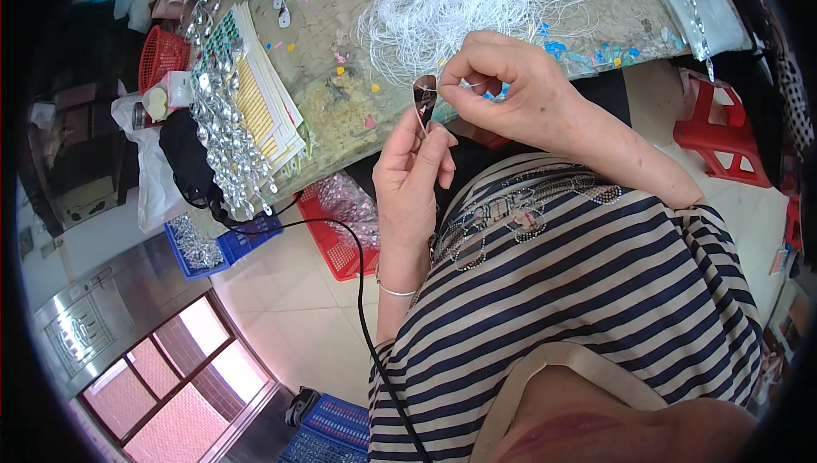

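My left hand (408, 178), fingers closed, holds a small dark, shiny, drop-shaped piece (425, 94) upright just off the table's near edge. A thin white strand runs down the side of that piece to my left fingertips. My right hand (521, 80) is closed in a pinch at the top of the piece, on what looks like the end of a white thread (432, 89); the fingertips partly hide it. Beyond my hands, a loose tangled heap of white thread (464, 3) lies on the worn table (332, 131).
Strings of clear faceted beads (225, 135) hang over a stack of cards (259, 93) at the left. Below stand a blue basket (238, 246) and a red basket (328, 237). A black cable (362, 310) crosses before me. A red stool (723, 135) stands right.
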Demonstrator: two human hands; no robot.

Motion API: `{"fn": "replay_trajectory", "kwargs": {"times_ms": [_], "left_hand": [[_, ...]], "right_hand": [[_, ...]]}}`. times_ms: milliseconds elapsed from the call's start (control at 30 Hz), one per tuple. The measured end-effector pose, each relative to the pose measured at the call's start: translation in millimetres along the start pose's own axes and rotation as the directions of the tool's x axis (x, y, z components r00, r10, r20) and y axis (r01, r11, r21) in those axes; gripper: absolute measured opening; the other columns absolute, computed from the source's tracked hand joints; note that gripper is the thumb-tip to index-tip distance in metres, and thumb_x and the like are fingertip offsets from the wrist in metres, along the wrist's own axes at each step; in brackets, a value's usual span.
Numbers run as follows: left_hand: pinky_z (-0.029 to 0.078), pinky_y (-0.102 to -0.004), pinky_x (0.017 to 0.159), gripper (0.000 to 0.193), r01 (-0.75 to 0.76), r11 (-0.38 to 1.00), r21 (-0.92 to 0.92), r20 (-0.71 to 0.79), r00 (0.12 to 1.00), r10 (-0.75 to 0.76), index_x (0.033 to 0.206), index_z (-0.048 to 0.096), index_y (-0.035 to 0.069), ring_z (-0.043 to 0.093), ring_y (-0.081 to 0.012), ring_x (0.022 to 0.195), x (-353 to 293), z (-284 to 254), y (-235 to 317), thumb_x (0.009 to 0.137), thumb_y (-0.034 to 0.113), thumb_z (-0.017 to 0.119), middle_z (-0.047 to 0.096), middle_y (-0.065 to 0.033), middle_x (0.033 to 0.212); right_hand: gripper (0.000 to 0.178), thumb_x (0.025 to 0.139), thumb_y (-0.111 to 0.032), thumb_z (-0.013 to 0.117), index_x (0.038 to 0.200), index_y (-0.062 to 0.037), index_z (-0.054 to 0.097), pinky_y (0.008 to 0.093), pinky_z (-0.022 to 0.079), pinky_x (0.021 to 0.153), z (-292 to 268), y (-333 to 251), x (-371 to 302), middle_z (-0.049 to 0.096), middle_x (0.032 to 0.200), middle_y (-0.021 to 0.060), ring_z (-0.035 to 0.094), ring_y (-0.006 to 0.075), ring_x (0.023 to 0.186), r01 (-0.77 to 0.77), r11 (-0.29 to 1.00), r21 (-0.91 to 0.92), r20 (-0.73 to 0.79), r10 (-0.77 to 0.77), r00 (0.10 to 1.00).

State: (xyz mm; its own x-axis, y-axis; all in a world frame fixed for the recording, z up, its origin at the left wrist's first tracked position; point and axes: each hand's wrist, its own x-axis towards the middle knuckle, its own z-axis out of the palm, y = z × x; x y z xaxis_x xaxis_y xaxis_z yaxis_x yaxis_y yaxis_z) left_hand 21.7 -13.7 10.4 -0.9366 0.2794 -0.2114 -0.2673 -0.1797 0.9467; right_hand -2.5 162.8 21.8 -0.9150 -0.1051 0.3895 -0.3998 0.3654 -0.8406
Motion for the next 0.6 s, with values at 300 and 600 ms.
{"fn": "replay_trajectory", "kwargs": {"times_ms": [300,600], "left_hand": [[0.037,-0.0145,0.054,0.049,0.006,0.999,0.053,0.077,0.997,-0.010,0.139,0.039,0.004,0.045,-0.0017,0.066,-2.2,-0.1,1.2,0.093,0.008,0.055,0.053,0.0013,0.088],[0.038,-0.0154,0.058,0.051,-0.023,0.994,0.108,0.119,0.993,0.010,0.141,0.037,0.006,0.043,-0.0023,0.069,-2.8,-1.2,-1.1,0.093,0.006,0.054,0.051,0.0026,0.088]], "right_hand": [[0.010,0.080,-0.011,0.067,0.086,-0.0066,0.062,0.0254,0.041,0.052,1.2,0.9,-1.0,0.051,0.068,0.0017,0.050,0.0112,0.061,0.091,0.991,-0.102,-0.006,-0.092,0.996],[0.034,0.079,-0.011,0.067,0.108,-0.0041,0.051,0.0208,0.033,0.048,-0.3,-4.1,-7.3,0.044,0.070,-0.0012,0.040,0.0040,0.056,-0.104,0.993,0.058,0.093,0.099,0.991]]}}
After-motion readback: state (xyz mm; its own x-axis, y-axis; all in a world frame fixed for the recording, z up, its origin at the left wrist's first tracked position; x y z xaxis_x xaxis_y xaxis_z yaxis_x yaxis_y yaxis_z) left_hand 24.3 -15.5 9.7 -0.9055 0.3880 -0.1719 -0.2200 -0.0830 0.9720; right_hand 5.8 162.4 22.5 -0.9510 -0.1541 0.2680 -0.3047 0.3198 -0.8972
